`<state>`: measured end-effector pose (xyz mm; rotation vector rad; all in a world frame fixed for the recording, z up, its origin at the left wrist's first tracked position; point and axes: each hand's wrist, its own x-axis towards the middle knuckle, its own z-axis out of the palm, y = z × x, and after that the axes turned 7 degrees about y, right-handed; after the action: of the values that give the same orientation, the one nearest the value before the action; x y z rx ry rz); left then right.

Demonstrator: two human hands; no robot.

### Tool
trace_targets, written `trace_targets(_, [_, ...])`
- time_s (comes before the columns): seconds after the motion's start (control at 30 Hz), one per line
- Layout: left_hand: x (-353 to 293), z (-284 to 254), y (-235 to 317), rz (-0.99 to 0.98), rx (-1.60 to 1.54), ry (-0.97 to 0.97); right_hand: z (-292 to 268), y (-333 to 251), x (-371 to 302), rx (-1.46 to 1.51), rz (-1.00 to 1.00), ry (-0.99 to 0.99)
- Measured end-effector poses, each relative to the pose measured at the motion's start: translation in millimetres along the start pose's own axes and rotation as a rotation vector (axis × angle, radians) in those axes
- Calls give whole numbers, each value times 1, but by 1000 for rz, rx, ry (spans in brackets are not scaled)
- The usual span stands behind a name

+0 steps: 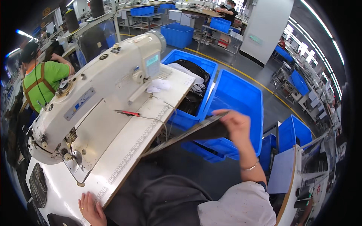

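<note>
Right of the white sewing machine point(109, 67), a dark fabric panel point(209, 130) with a paler edge slanted up from the desk point(103, 165) into the air, and the right hand point(235, 126) held it raised, pinching its upper corner between thumb and fingers. Below the sewing machine's needle end, the left hand point(92, 209) lay by the front edge of the desk, palm down, fingers slightly parted and gripping nothing visible. Under the sewing machine's arm rested red-handled thread snips point(128, 113), with a crumpled white cloth scrap point(158, 85) just beside its handwheel end. A printed measuring scale point(137, 143) ran along the desk to the right of the sewing machine. Below and left of the sewing machine's needle end, a plaid fabric piece point(38, 185) lay flat, and a dark fabric piece point(60, 219) showed nearer the wearer. Past the sewing machine's right side stood a blue bin point(184, 117) of dark and white cloth, next to a second blue bin point(241, 90) partly behind the raised panel. Left of the sewing machine, a co-worker in a green shirt point(54, 77) sat facing away.
</note>
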<state>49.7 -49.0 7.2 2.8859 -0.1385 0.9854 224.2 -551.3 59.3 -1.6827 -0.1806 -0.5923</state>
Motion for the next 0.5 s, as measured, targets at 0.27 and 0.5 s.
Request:
trace_targets(0.27, [-2, 8, 1, -101, 45, -134, -212, 118, -26, -290, 277, 583])
trace_targets(0.5, [-13, 9, -2, -189, 102, -198, -190, 184, -58, -1257, 588, 36])
